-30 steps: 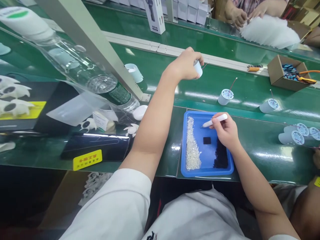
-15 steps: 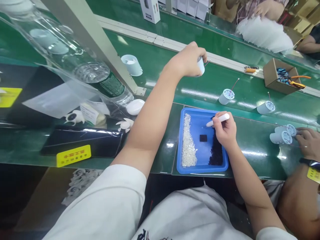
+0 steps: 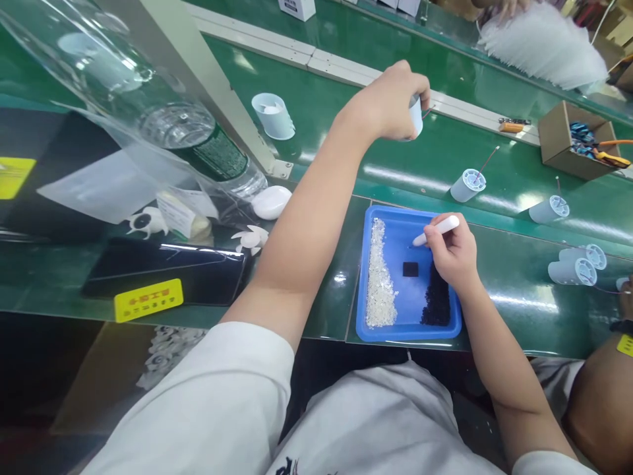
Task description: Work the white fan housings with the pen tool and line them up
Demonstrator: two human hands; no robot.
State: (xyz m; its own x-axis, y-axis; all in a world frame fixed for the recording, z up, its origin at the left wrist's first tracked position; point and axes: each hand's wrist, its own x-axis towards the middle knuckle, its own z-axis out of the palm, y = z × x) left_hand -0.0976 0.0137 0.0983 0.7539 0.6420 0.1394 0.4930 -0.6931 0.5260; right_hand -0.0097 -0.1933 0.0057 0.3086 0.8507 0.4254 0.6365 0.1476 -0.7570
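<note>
My left hand [image 3: 390, 102] is stretched out over the green belt [image 3: 346, 125], closed on a small white cylinder [image 3: 416, 116] with a thin wire trailing from it. My right hand [image 3: 452, 254] hovers over a blue tray [image 3: 363, 316], pinching a white pen-like tool [image 3: 436, 231] whose tip points down at the tray floor. Inside the tray lie a strip of tiny clear beads [image 3: 380, 280], a small black square [image 3: 410, 268] and a heap of tiny dark bits [image 3: 436, 303] just under my right wrist.
More white cylinders [image 3: 467, 185] stand on the belt to the right, another white cup [image 3: 273, 116] to the left. A plastic bottle [image 3: 198, 142], white fan parts [image 3: 253, 237] and a black box [image 3: 163, 270] lie left. A cardboard box [image 3: 568, 142] sits far right. A co-worker's arm [image 3: 601, 389] is at right.
My left hand has stayed out over the belt holding the cylinder. My right hand keeps the tool over the tray. The co-worker's hand at the right has drawn back from the cylinders.
</note>
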